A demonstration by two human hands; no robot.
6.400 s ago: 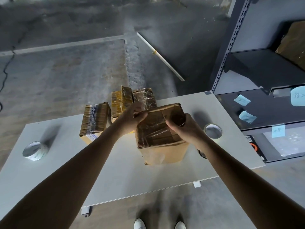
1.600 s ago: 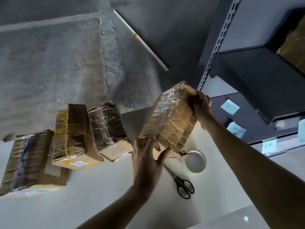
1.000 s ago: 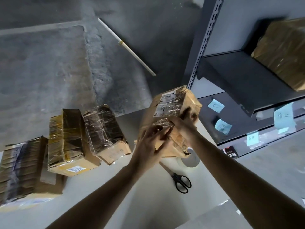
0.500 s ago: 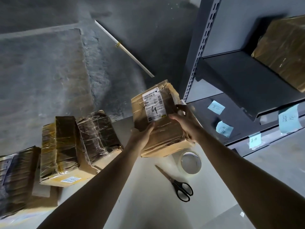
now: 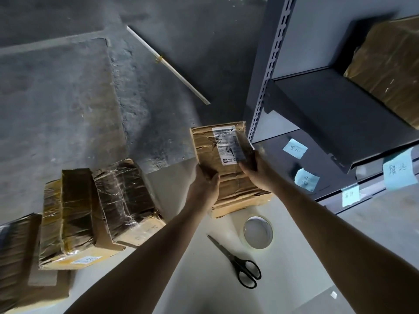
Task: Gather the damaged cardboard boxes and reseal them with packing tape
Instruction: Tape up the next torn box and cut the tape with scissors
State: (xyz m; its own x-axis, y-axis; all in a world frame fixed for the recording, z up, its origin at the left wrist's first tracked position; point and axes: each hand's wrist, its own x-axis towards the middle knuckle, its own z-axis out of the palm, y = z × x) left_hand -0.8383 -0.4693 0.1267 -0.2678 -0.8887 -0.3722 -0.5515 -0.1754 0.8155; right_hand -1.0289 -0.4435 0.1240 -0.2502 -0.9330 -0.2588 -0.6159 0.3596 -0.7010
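I hold a creased cardboard box (image 5: 210,148) with a white shipping label facing up, above the far right part of the white table (image 5: 204,279). My left hand (image 5: 205,184) grips its near left side and my right hand (image 5: 256,171) grips its right side. A roll of packing tape (image 5: 258,232) lies flat on the table just below the box. Black scissors (image 5: 238,261) lie beside the roll. Three tape-wrapped boxes sit in a row on the left: one (image 5: 127,198), one (image 5: 72,218) and one (image 5: 20,257) at the frame edge.
A grey metal shelf rack (image 5: 267,71) stands to the right, with blue sticky notes (image 5: 294,148) on its shelf edges and a wrapped box (image 5: 390,64) on an upper shelf. A long white strip (image 5: 167,64) lies on the concrete floor beyond the table.
The box has been turned from tilted on edge to label side up, and both hands have shifted to its sides. It now sits a little farther right, toward the rack.
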